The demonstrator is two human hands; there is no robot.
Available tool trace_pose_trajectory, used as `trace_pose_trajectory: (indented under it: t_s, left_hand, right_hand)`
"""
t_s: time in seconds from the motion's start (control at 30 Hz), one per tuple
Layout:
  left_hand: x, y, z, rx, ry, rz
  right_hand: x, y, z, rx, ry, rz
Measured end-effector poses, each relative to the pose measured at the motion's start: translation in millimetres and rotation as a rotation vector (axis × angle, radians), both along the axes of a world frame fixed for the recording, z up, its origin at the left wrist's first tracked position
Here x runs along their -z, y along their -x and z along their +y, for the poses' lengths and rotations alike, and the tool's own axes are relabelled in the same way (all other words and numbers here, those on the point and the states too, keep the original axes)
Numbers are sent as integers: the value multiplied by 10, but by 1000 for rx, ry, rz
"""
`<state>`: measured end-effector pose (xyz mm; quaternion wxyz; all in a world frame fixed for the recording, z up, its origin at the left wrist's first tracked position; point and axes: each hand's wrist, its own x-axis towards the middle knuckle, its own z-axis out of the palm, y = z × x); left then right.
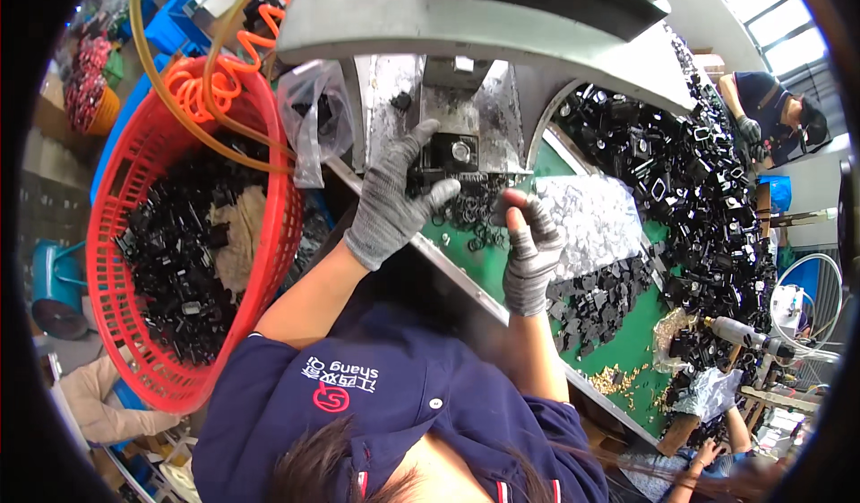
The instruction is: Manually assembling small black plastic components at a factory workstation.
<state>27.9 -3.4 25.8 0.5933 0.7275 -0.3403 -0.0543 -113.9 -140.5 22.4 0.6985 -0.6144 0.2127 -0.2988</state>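
My left hand [391, 203], in a grey knit glove, has its fingers stretched and its thumb apart. It lies beside a small black square part [460, 152] with a round silvery centre, which sits on the metal bed [479, 113] of a machine. Whether the fingers touch that part, I cannot tell. My right hand [533, 257] wears a similar glove with bare fingertips showing. Its thumb and index finger come together near a pile of black rings [475, 212]; anything pinched there is too small to name.
A grey machine frame [484, 33] arches above my hands. On the left stands a red basket [288, 225] of black parts. The green table [640, 360] carries a clear bag [591, 225] of pale pieces, heaped black parts [699, 189] and brass bits [618, 382]. Co-workers sit at the right.
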Motion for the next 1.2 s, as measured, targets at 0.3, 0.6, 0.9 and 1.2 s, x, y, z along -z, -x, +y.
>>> trace_pose_trajectory:
  t_s: [0.3,0.6,0.9,1.2]
  left_hand:
    - [52,-628,-541,-31,286,195]
    - [3,-724,-621,-37,294,321]
    - [60,-756,-625,-82,286,127]
    - [22,-697,-655,65,650,451]
  right_hand:
    - [486,-34,-31,110,225,18]
    - [498,-31,-16,73,308,49]
    - [472,-20,-29,53,323,94]
    - [486,-30,-27,31,291,87]
